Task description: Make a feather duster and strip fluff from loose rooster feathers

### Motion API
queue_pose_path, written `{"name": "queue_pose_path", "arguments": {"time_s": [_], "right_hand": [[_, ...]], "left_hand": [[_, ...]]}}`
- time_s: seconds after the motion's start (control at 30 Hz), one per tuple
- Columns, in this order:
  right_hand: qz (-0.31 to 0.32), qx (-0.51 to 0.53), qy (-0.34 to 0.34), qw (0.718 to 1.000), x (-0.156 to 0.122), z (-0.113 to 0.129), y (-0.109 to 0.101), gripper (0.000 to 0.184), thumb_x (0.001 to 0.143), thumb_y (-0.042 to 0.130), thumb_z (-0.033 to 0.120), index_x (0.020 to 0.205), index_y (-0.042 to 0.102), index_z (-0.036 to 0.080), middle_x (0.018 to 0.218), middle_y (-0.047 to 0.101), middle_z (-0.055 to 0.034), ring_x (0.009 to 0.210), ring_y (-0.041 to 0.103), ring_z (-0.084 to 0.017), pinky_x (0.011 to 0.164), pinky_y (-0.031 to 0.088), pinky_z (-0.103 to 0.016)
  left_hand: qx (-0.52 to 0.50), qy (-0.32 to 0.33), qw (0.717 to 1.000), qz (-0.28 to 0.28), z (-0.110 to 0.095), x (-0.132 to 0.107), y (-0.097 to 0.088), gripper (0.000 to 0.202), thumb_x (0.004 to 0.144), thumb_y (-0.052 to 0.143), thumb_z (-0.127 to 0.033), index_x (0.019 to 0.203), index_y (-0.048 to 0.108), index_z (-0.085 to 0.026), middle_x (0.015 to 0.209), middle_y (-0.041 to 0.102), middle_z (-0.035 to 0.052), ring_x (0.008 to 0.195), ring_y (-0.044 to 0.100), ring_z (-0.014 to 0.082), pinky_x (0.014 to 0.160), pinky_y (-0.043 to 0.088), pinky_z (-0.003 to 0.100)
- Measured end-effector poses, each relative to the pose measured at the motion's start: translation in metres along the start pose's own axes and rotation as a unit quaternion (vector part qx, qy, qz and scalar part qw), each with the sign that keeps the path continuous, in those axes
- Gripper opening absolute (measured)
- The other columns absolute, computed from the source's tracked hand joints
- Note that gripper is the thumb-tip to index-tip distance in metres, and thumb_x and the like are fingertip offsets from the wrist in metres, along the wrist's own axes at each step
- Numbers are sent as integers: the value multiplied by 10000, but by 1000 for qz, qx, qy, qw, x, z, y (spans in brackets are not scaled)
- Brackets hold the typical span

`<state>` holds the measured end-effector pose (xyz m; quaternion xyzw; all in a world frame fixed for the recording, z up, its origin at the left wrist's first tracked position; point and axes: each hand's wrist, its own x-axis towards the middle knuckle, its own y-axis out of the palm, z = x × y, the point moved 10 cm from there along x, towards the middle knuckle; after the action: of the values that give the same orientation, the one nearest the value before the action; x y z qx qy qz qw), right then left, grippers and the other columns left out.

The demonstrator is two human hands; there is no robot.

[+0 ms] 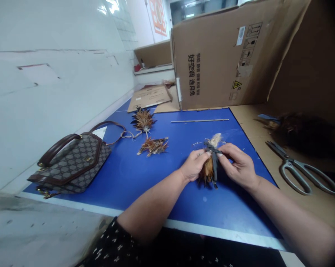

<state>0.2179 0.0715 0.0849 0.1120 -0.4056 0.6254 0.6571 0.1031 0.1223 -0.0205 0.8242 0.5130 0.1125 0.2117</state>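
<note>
A small bundle of brown feathers [209, 168] with pale quill ends lies between my hands over the blue mat [145, 178]. A dark grey strip [214, 163] is wrapped around its upper part and hangs down. My left hand [193, 165] is closed on the bundle's left side. My right hand [238, 165] pinches the strip at the bundle's right side. Two more feather bundles lie farther back on the mat, one spread open [143, 120] and one flat [154, 145].
A patterned brown handbag [72, 163] sits at the mat's left edge. Large scissors [301, 168] and a dark feather pile [301, 129] lie on cardboard to the right. A thin stick [199, 120] lies before a big cardboard box [220, 59]. A white wall runs along the left.
</note>
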Motion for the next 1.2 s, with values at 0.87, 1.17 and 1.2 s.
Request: {"name": "queue_pose_path", "arguments": {"time_s": [0.87,1.17,1.2], "right_hand": [[96,357,189,910,-5,-25,17,255,941,660,440,800,665,228,933,620,-52,616,543,-152,588,501,-349],[243,151,117,951,-1,-11,21,285,954,695,378,739,695,191,740,606,-27,708,556,-162,716,469,-322],[251,187,115,943,-2,-9,21,279,962,683,368,749,720,192,780,634,-48,742,585,-179,735,486,-341]], "left_hand": [[-4,5,999,39,-25,-13,7,464,800,728,-564,851,727,-103,748,689,67,658,605,158,684,473,286],[2,4,1000,10,-29,-14,0,459,757,762,-552,807,696,-101,694,667,44,607,577,127,632,459,253],[2,-6,1000,6,-26,-13,-4,467,762,750,-564,820,691,-104,689,670,45,595,585,130,617,463,252]]}}
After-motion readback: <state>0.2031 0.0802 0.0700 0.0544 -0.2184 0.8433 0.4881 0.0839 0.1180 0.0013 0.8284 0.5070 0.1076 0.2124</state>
